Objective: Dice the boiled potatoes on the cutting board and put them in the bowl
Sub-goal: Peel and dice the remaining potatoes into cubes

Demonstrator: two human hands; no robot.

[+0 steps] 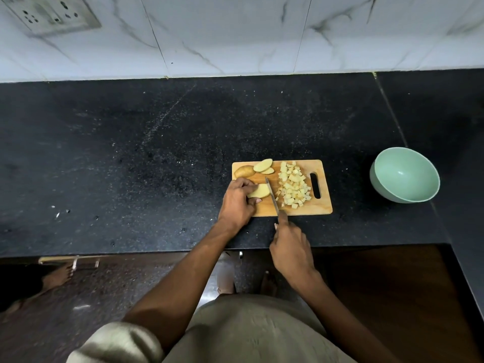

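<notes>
Right hand (290, 247) grips knife (272, 196); left hand (237, 200) fingers curl round potato slab (259, 191) on cutting board (322, 205). Soft, crumbly, slippery: hold far from blade.

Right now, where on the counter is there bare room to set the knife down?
Bare counter runs wide left of the cutting board, also behind it to the wall, and in the gap between board and bowl. The board itself is crowded: diced potato, slices, left hand, knife in right hand.
</notes>
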